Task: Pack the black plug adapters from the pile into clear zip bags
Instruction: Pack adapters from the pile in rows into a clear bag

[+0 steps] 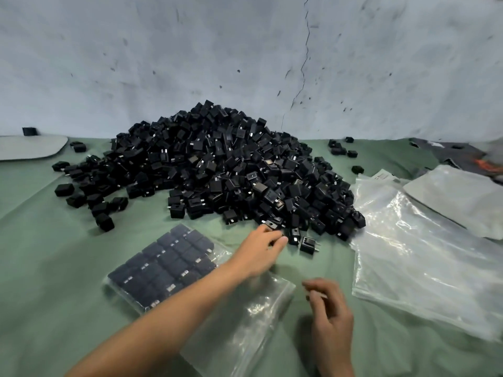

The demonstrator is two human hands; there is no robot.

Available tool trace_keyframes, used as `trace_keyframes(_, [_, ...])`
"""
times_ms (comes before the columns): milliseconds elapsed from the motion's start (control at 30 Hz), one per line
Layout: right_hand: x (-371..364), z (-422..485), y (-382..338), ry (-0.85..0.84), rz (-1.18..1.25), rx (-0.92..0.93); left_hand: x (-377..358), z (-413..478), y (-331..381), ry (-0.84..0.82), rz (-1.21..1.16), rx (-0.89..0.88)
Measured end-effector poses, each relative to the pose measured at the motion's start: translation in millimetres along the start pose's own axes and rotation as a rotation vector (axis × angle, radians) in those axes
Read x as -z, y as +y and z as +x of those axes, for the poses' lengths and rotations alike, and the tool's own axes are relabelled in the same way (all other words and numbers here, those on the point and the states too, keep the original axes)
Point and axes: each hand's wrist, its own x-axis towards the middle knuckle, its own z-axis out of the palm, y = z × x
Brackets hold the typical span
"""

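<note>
Head | zip bag (221, 253) full of adapters (168, 265) | second bag (245, 319) flat | left hand (260, 250) pinches adapter (273, 225) | right hand (330, 311) loosely curled

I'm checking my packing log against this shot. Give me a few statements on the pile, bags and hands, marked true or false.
1. A filled bag of adapters lies on the green cloth. True.
2. The pile sits on bare wood. False: it sits on the green cloth.
3. The left hand pinches an adapter at the pile's near edge. True.
4. The stack of empty bags lies left of the pile. False: it lies to its right.
5. The right hand rests on the pile. False: it is near the person, apart from the pile.
</note>
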Motion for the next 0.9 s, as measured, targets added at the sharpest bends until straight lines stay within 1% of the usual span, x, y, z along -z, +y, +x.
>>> trace_keyframes(67, [1,7,-13,-0.049,-0.064,0.123,12,-23,14,-0.029,-0.171,-0.125])
trace_keyframes(133, [3,17,-25,-0.205,-0.106,0.189,22,-46,26,-0.039,-0.253,-0.192])
trace_keyframes(233, [7,21,-39,-0.421,-0.138,0.310,33,-70,31,-0.039,-0.261,-0.241])
trace_keyframes(300, [7,18,-46,-0.504,-0.167,0.365,40,-79,30,-0.041,-0.178,-0.280])
trace_keyframes(367, [6,14,-49,-0.535,-0.210,0.413,41,-86,26,-0.062,-0.108,-0.309])
trace_keyframes(467, [9,6,-48,-0.558,-0.291,0.499,39,-96,24,-0.092,-0.117,-0.237])
trace_keyframes(533, [14,2,-44,-0.556,-0.343,0.541,31,-104,22,-0.106,-0.054,-0.242])
trace_keyframes(567, [18,1,-40,-0.547,-0.346,0.540,26,-107,20,-0.074,0.027,-0.263])
trace_keyframes(633, [30,0,-32,-0.498,-0.324,0.473,15,-114,18,-0.004,0.265,-0.274])
trace_keyframes(700, [47,-1,-23,-0.451,-0.342,0.379,7,-120,18,-0.063,0.470,-0.180])
trace_keyframes(733, [54,-4,-17,-0.456,-0.371,0.342,4,-122,16,-0.093,0.526,-0.127])
trace_keyframes(800, [61,-13,-11,-0.519,-0.436,0.318,2,-123,17,-0.101,0.532,-0.090])
trace_keyframes(867, [57,-22,-10,-0.587,-0.505,0.373,3,-124,21,-0.060,0.494,-0.097])
trace_keyframes(900, [50,-26,-13,-0.592,-0.535,0.409,4,-124,22,-0.032,0.482,-0.110])
